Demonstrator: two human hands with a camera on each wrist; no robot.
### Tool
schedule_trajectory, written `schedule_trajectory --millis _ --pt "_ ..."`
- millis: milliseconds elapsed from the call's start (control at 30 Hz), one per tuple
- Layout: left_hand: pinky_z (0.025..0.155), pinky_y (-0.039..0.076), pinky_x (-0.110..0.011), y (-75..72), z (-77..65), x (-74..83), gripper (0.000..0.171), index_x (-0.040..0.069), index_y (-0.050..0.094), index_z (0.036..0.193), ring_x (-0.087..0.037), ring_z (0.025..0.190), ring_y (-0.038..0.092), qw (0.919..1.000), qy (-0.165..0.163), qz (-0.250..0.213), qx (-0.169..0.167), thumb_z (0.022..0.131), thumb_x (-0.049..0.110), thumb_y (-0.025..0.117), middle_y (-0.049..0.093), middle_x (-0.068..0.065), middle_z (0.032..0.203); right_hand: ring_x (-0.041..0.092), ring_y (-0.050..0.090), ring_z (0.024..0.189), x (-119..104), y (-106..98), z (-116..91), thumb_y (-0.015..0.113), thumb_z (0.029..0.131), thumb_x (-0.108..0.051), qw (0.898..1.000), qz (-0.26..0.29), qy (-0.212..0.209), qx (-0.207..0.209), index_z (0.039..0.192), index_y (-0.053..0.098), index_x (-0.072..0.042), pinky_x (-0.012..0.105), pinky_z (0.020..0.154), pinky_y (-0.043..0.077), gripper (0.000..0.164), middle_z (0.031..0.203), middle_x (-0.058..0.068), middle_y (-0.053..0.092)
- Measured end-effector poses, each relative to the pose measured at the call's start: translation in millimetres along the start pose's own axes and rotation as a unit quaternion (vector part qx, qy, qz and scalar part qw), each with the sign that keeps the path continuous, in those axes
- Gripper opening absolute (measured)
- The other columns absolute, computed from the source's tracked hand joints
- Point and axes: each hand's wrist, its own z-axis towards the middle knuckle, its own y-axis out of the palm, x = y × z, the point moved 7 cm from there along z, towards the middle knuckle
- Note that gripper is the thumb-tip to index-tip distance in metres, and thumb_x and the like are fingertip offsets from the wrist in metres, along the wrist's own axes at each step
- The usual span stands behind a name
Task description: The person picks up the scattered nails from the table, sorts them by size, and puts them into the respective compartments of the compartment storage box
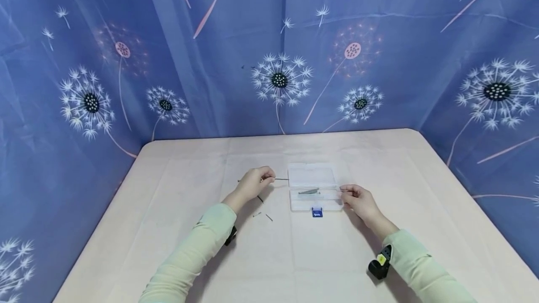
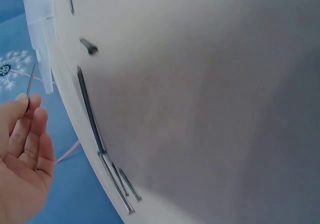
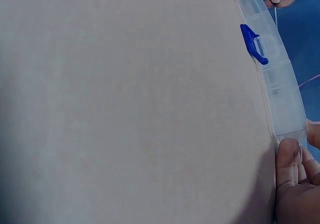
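My left hand [image 1: 252,182] pinches a thin nail [image 2: 31,79] between thumb and fingers, its length pointing toward a clear plastic box [image 1: 296,205]. The box lies on the table with its clear lid [image 1: 311,174] folded back and a blue latch [image 1: 317,212] at the front. A few grey nails [image 1: 309,191] lie inside the box. At its right end, my right hand [image 1: 361,204] grips the box wall with thumb and fingers. Several loose nails lie on the table beneath and near my left hand, among them a thick dark nail [image 2: 90,109] and a short one [image 1: 269,217].
A pale cloth covers the table [image 1: 294,256]. Behind and at both sides hangs a blue curtain [image 1: 236,83] with dandelion prints. Each wrist wears a black camera, as the right camera [image 1: 380,265] shows.
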Motion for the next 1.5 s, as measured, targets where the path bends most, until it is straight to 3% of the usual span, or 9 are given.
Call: schedule_trajectory --millis 233,567,933,1500 --pt "0.072 0.051 -0.023 7.4 -0.9 10.3 0.007 0.005 0.068 0.094 -0.015 0.08 0.061 0.9966 0.006 -0.082 0.003 0.09 0.009 0.064 0.069 -0.005 0.087 0.002 0.054 0.074 -3.1 -1.6 -2.9 0.056 0.093 -0.01 1.0 -0.001 0.001 -0.002 0.125 0.049 0.011 0.015 0.066 0.051 0.039 0.095 0.003 0.061" --pt "0.075 0.05 -0.022 22.4 6.7 27.0 0.004 0.005 0.068 0.091 -0.015 0.082 0.063 0.996 0.026 -0.084 -0.02 0.088 0.005 0.064 0.07 -0.005 0.088 0.002 0.053 0.077 -1.4 -1.0 -1.1 0.056 0.094 -0.011 1.0 -0.005 0.011 -0.002 0.126 0.048 0.01 0.015 0.067 0.051 0.04 0.099 0.006 0.059" --pt "0.08 0.05 -0.022 36.5 11.9 47.0 0.005 0.006 0.068 0.091 -0.014 0.085 0.063 0.9962 0.058 -0.029 -0.057 0.087 0.004 0.066 0.069 -0.004 0.088 0.003 0.052 0.075 -1.3 0.5 0.2 0.055 0.093 -0.012 1.0 -0.012 0.011 -0.001 0.126 0.048 0.009 0.015 0.065 0.05 0.039 0.094 0.002 0.058" --pt "0.085 0.051 -0.022 57.0 18.6 63.2 0.007 0.012 0.068 0.095 -0.012 0.092 0.066 0.9895 0.04 0.079 -0.114 0.09 0.017 0.065 0.072 0.001 0.097 0.001 0.052 0.073 -4.8 1.3 0.1 0.055 0.093 -0.009 1.0 0.003 -0.003 -0.002 0.125 0.048 0.012 0.014 0.064 0.05 0.038 0.097 0.005 0.059"
